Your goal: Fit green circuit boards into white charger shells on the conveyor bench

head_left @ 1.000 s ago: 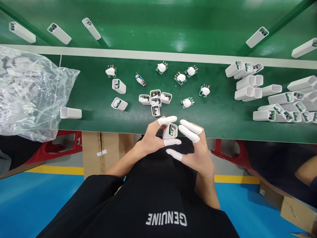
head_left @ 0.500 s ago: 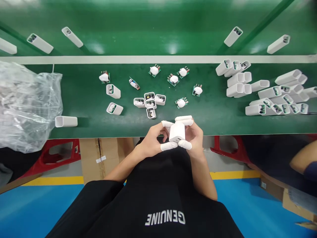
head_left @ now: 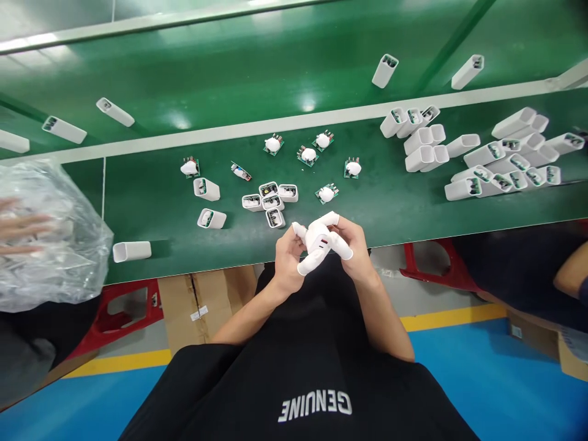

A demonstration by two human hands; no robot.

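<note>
A white charger housing is held between my two hands just over the front edge of the bench. Its end face with port slots, one of them reddish, is turned towards me. My left hand grips it from the left with thumb and finger. From the other side my right hand closes its fingertips on it. White finger cots cover those fingertips and hide part of the housing. Nearest beyond the hands are a circuit board with a white blob and a cluster of open white housings with boards inside.
More circuit boards lie across the green bench. Many white housings are grouped at right; a few lie at left. Another person's hand is at a clear plastic bag. Red stools flank me.
The view has tilted and shifted. Between my fingers the housing has turned, bringing the reddish slot into sight. Another person's hand has appeared at the bag on the left.
</note>
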